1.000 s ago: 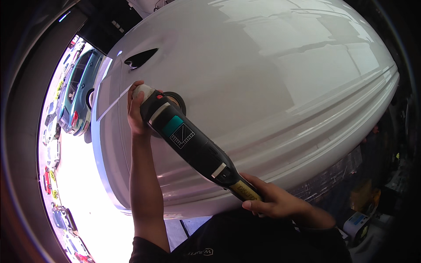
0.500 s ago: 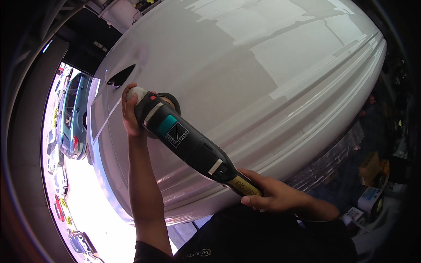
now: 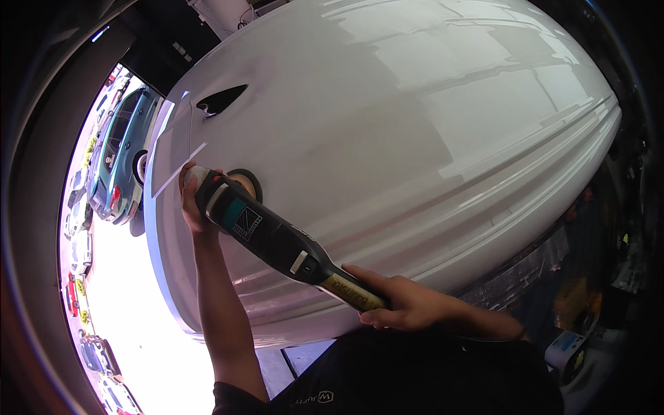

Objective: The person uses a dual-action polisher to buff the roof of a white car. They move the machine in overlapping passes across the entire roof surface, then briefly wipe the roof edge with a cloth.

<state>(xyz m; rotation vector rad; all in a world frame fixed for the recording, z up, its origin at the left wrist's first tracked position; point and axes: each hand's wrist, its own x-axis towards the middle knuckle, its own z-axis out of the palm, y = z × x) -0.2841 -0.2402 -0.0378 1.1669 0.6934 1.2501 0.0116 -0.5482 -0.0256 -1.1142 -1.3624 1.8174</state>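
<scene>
The left hand (image 3: 190,200) has a closed grip on the head of a black polisher (image 3: 277,242). The right hand (image 3: 401,304) grips its rear handle shut. Beyond the left grip, the polishing pad (image 3: 245,181) touches the white car panel (image 3: 415,138).

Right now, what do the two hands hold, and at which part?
Both hold one black polishing machine: the left hand grips its head, the right hand its rear handle.

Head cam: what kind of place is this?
Probably a car detailing or body shop bay. Both hands run a handheld polisher on a glossy white car panel, and an open doorway shows parked cars outside.
</scene>
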